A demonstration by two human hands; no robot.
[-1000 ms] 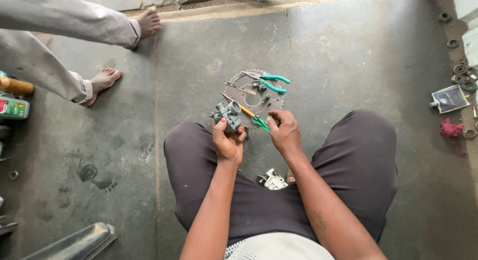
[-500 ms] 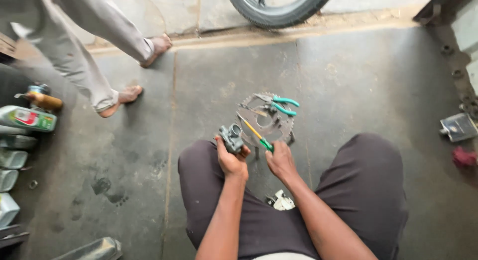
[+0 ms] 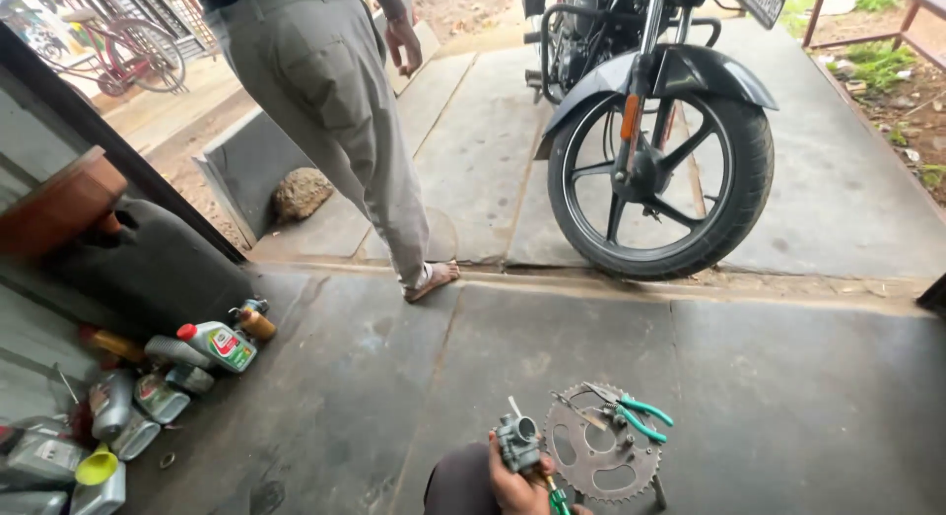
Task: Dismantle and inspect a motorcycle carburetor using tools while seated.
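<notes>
Concrete floor [image 3: 769,397] | left hand [image 3: 512,485] clamped on carburettor [image 3: 517,443] | right hand cut off, unclear

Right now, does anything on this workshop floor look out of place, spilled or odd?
The grey oil bottles by the left wall lie toppled in a loose heap, some on their sides, with a yellow funnel among them. Dark stains mark the floor nearby. A sprocket with green pliers on it lies loose there.
</notes>
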